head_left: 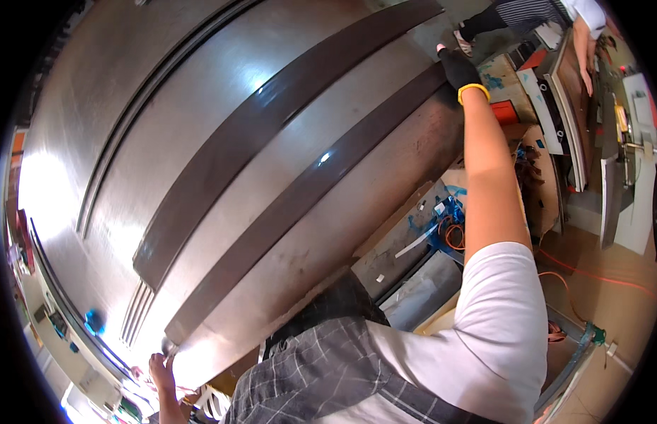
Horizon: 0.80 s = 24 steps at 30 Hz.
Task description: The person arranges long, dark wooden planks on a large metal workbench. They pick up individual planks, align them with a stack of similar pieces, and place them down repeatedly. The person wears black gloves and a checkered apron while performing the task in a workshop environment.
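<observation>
Two long dark brown strips lie side by side on a large metal-topped table (222,78). The nearer, narrower strip (300,184) runs between my two hands. My left hand (161,371) is bare, its fingers closed at the strip's near-left end, beside a small dark spot I cannot make out. At the far-right end, my right hand (460,69) wears a black glove with a bare fingertip showing and a yellow band at the wrist. It is closed over that end, its other fingers partly hidden. Beyond lies the wider strip (222,152), touched by neither hand.
Thin dark rods (141,106) and narrow grey strips (136,314) lie on the table. Below its near edge are a cardboard box (544,177), blue film scraps (448,210) and an orange cord (452,237). Another person (526,18) stands at the far right by leaning panels (568,106).
</observation>
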Tool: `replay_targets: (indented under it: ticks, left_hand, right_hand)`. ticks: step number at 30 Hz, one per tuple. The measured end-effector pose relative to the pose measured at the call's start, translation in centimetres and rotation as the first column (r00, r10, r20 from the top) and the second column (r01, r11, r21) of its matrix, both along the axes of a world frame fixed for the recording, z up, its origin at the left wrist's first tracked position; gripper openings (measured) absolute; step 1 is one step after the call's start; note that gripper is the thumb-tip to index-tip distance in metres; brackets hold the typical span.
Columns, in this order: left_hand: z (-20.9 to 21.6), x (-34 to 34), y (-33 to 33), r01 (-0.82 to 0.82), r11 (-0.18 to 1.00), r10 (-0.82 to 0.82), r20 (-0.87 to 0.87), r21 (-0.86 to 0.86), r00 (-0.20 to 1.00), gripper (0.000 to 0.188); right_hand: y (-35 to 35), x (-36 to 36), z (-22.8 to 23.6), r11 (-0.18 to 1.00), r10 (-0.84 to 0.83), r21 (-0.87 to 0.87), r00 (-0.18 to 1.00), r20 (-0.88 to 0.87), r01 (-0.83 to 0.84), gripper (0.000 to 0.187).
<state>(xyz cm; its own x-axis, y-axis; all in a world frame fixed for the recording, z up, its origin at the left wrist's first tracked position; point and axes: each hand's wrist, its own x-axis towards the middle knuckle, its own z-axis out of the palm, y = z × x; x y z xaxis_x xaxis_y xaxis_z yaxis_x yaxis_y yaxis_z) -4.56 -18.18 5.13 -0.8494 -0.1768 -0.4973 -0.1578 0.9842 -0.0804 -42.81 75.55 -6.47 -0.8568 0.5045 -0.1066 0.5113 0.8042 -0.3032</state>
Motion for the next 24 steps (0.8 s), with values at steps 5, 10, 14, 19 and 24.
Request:
replay_targets:
  ticks: [5,10,14,19,24]
  left_hand:
    - [-1.4,1.9,-1.2,0.057,0.998,-0.056,-0.042,0.026,0.998,0.023]
    - [-1.8,1.4,-1.1,0.176,0.976,-0.146,-0.221,0.126,0.964,0.027]
    - [-3.0,0.4,-1.8,0.181,0.947,-0.113,-0.253,0.264,0.961,0.03]
    - [-0.3,1.0,0.4,0.143,0.914,-0.02,-0.311,0.379,0.95,0.032]
    - [-1.3,0.1,-0.3,0.183,0.914,-0.049,-0.347,0.363,0.937,0.032]
  right_hand:
    - [-13.0,3.4,5.3,0.681,0.298,0.674,0.949,0.1,-0.285,0.073]
    - [-27.3,10.8,3.7,0.625,0.683,0.552,0.729,-0.045,-0.552,0.071]
    - [-44.9,18.5,4.0,0.555,0.825,0.433,0.538,-0.176,-0.71,0.075]
    - [-63.5,27.9,6.2,0.475,0.802,0.067,0.4,-0.444,-0.877,0.077]
    - [-77.2,33.3,5.0,0.296,0.896,0.05,0.258,-0.362,-0.954,0.091]
